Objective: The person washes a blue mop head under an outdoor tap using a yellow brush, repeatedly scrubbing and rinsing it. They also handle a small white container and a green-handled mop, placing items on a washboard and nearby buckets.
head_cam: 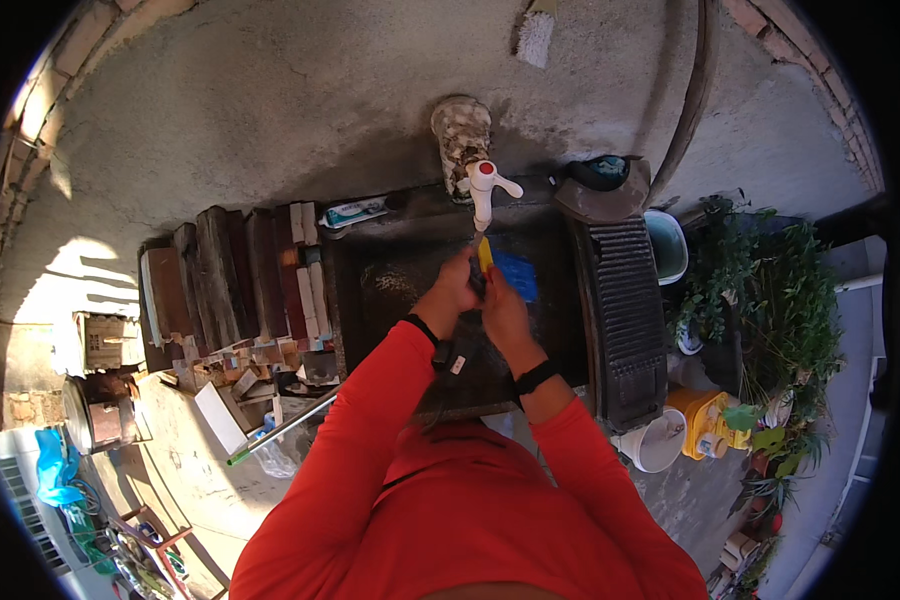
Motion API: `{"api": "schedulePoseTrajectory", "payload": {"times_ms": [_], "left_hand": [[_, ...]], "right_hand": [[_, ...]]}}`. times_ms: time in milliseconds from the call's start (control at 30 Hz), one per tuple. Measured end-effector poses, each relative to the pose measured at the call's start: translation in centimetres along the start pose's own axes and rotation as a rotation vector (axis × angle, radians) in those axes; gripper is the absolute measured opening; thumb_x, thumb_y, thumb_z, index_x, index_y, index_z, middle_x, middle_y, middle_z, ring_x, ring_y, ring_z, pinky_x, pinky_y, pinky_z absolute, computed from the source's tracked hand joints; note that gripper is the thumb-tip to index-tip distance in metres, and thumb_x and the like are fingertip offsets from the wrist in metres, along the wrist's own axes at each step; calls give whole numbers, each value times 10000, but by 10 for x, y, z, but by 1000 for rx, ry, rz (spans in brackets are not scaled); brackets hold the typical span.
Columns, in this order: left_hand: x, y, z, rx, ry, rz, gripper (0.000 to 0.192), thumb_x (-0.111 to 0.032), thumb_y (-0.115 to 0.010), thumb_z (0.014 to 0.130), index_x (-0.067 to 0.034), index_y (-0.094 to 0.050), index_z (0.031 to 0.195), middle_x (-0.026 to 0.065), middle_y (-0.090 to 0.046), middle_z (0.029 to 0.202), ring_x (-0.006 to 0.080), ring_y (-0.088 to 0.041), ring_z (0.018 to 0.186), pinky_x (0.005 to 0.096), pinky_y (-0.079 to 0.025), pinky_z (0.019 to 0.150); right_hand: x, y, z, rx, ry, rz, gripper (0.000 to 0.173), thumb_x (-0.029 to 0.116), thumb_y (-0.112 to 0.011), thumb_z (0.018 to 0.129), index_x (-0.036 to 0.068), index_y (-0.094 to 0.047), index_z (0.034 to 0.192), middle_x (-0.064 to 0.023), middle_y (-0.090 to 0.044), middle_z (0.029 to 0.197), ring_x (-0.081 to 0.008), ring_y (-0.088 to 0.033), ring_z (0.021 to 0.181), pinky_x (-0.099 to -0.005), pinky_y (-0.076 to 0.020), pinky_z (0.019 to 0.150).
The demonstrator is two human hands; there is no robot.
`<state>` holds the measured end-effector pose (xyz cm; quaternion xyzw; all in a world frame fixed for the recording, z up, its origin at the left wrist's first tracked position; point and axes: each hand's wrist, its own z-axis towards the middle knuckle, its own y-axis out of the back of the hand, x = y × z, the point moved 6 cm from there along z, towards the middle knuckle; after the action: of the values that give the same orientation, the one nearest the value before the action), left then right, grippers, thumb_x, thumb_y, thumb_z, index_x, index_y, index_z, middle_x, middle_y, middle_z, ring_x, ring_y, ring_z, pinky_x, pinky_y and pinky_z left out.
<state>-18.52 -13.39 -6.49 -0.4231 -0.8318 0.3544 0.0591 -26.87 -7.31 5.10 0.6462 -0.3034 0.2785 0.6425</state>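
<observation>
My left hand (456, 283) and my right hand (504, 304) meet over a dark sink basin (390, 330), just below a white plastic tap (483, 196) with a red cap. A narrow yellow object (485, 253) sticks up from the fingers of my right hand, towards the spout; its exact kind is unclear. Between the palms a small dark item (476, 276) shows, gripped by my left hand and partly hidden. Water seems to run from the spout onto the hands. A blue object (517, 276), possibly a cloth or sponge, lies in the basin beyond my right hand.
Right of the basin is a ribbed washboard (622, 300), with a white bucket (660, 441) and a yellow container (697, 420) below it. Stacked wood pieces (232, 277) stand left. A toothpaste-like tube (354, 212) rests on the back ledge. A brush (536, 37) hangs on the wall.
</observation>
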Motion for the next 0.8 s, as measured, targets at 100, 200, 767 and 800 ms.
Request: {"api": "schedulePoseTrajectory", "payload": {"times_ms": [100,200,767,800], "left_hand": [[-7,-9,-3,-32,59,-10,330,-455,-479,937,-144,-561,1013,78,-578,951,286,-548,896,533,-426,807],[-7,-5,-8,-160,-5,76,315,-416,-445,971,-128,-560,1024,72,-591,943,275,-561,892,472,-469,833],[-15,-15,-37,3,24,150,459,-466,-337,1007,-158,-450,1328,133,-456,1395,405,-420,1263,686,-274,988],[-14,-12,-38,-6,46,143,465,-471,-334,1006,-160,-450,1332,127,-456,1399,401,-421,1262,684,-265,994]], "right_hand": [[11,10,-16,-9,35,3,327,94,-487,936,17,-514,1253,-277,-626,976,-441,-610,913,-470,-493,745],[1,5,-46,232,-124,-167,315,95,-493,928,35,-524,1235,-274,-613,899,-447,-605,838,-508,-485,701],[-19,3,-12,-32,-129,-64,305,129,-492,928,53,-495,1224,-266,-610,827,-442,-624,721,-526,-505,624],[-21,-4,-11,24,-164,-43,333,131,-497,922,38,-481,1242,-277,-608,872,-446,-629,733,-522,-513,626]]}}
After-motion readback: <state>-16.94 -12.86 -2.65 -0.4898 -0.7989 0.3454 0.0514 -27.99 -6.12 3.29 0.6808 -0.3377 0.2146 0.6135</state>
